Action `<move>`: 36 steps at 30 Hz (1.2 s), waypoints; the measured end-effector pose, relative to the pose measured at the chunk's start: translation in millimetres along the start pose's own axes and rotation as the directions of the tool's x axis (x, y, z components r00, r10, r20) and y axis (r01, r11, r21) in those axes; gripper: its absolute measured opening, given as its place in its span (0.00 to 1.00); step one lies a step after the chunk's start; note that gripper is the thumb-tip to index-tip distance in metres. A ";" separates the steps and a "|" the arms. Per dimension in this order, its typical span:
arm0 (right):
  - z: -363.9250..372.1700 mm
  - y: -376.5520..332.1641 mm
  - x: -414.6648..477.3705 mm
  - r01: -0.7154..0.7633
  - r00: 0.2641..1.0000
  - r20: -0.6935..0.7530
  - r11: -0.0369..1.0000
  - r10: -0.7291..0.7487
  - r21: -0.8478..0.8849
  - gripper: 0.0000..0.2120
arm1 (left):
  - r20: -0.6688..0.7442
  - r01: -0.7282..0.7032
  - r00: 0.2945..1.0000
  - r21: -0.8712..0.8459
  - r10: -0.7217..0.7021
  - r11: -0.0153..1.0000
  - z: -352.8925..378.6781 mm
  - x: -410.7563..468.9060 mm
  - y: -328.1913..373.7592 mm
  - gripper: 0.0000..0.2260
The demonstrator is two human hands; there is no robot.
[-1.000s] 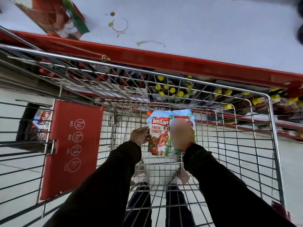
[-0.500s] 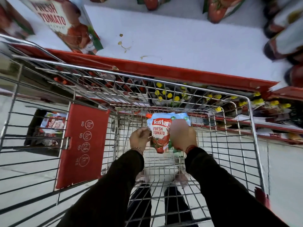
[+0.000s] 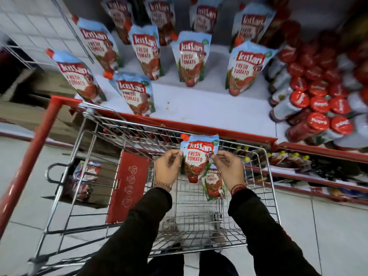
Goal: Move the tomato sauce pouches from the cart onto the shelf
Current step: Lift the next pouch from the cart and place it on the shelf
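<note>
While both hands are pinching its side edges, the upright blue-and-red tomato sauce pouch [image 3: 196,158] is hanging over the wire cart [image 3: 266,176], white shelf [image 3: 209,110] lying straight ahead; left hand [image 3: 167,166] and right hand [image 3: 229,169] sitting equally near.

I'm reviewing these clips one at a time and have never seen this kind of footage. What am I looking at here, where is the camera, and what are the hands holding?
There is no machine here: a person works with bare hands, and one wide-angle camera on their head looks forward and down. The dark sleeves at the bottom are their arms. Below them is a wire shopping cart pushed up to a white shelf with a red front edge. The left hand and right hand together hold a tomato sauce pouch over the cart; a second pouch hangs under the right hand's grip. More pouches of the same kind already stand on the shelf, beside red-capped bottles.
</note>
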State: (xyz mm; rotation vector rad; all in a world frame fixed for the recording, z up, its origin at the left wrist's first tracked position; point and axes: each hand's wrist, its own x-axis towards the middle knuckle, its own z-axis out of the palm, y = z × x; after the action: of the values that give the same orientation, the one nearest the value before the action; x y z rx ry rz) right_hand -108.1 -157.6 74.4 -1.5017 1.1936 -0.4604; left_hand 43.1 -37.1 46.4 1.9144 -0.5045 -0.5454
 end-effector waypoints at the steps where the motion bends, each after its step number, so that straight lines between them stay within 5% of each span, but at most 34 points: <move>1: -3.0 -12.0 -2.6 0.006 1.000 -0.010 0.999 -0.006 0.035 0.09 | -0.008 -0.028 1.000 -0.011 0.028 1.000 -4.7 1.1 9.7 0.07; 16: -0.8 -133.8 38.4 0.270 0.952 -0.157 0.963 -0.263 0.022 0.04 | -0.186 -0.305 0.935 0.006 0.301 0.952 -36.2 78.8 121.6 0.07; 26: 22.6 -135.5 69.8 0.178 0.978 -0.123 0.981 -0.169 0.071 0.03 | -0.224 -0.166 0.959 0.046 0.172 0.985 -20.9 111.1 111.2 0.08; 36: 19.9 -122.9 68.4 0.244 0.963 -0.104 0.969 -0.247 -0.040 0.02 | -0.261 -0.122 0.960 -0.056 0.103 0.991 -15.2 102.7 104.0 0.08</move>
State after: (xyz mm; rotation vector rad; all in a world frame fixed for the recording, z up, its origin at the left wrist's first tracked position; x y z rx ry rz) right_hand -11.4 -220.6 157.2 -1.6750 1.1038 -0.7027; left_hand 124.6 -123.7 132.8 1.8415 -0.4156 -0.2317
